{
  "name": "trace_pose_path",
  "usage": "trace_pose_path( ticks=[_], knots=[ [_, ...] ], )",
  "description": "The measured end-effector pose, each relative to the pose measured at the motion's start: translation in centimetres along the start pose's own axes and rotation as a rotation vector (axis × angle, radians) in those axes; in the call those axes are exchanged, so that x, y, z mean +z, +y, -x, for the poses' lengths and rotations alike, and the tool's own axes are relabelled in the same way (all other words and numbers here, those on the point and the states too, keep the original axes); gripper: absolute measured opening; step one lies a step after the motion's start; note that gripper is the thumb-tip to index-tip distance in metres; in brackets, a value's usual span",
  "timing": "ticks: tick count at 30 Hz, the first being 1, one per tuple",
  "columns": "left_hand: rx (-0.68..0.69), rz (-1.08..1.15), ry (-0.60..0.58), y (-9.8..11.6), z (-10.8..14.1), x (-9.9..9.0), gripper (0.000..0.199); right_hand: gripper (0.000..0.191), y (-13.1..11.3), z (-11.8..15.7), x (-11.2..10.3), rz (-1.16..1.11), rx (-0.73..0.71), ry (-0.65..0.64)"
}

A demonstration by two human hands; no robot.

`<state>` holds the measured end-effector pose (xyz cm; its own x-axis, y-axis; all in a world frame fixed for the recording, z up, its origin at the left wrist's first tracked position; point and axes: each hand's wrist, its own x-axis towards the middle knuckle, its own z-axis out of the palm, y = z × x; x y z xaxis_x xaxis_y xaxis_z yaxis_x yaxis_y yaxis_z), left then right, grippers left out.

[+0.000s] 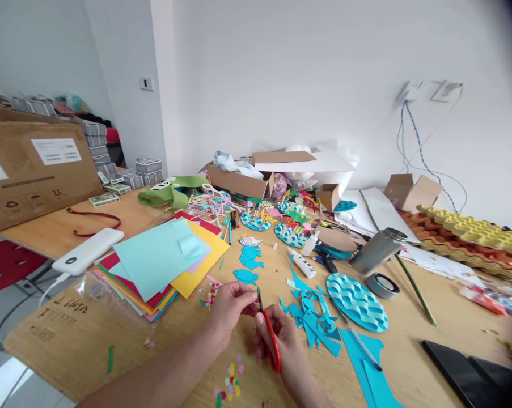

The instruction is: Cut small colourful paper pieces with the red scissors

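My right hand (pixel 285 334) grips red-handled scissors (pixel 271 340), their blades pointing away from me. Close to the blade tips, my left hand (pixel 232 309) is pinched closed; whatever its fingertips hold is too small or hidden to make out. Beyond the hands lie blue paper fish (pixel 245 276) in a column on the table. Blue paper scraps (pixel 313 317) are heaped to the right of the scissors. Small coloured paper dots (pixel 230 382) are scattered on the wood nearer to me, below the left wrist.
Coloured paper sheets (pixel 153 258) are stacked at left beside a white power bank (pixel 88 249). To the right are a wavy blue oval (pixel 358 302), a roll of tape (pixel 382 285), a metal flask (pixel 377 249) and a phone (pixel 455 368). A glue bottle (pixel 303 264) lies mid-table.
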<state>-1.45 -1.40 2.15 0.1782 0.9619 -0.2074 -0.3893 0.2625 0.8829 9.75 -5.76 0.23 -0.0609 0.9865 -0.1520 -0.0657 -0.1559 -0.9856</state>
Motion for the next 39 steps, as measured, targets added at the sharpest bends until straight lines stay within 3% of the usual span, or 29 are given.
trace_pose_path(
  ticks=[39],
  knots=[
    [-0.008,0.024,0.028,-0.45,0.02,-0.07,0.014,0.039,0.46,-0.07,-0.2,0.082,-0.016,0.042]
  ],
)
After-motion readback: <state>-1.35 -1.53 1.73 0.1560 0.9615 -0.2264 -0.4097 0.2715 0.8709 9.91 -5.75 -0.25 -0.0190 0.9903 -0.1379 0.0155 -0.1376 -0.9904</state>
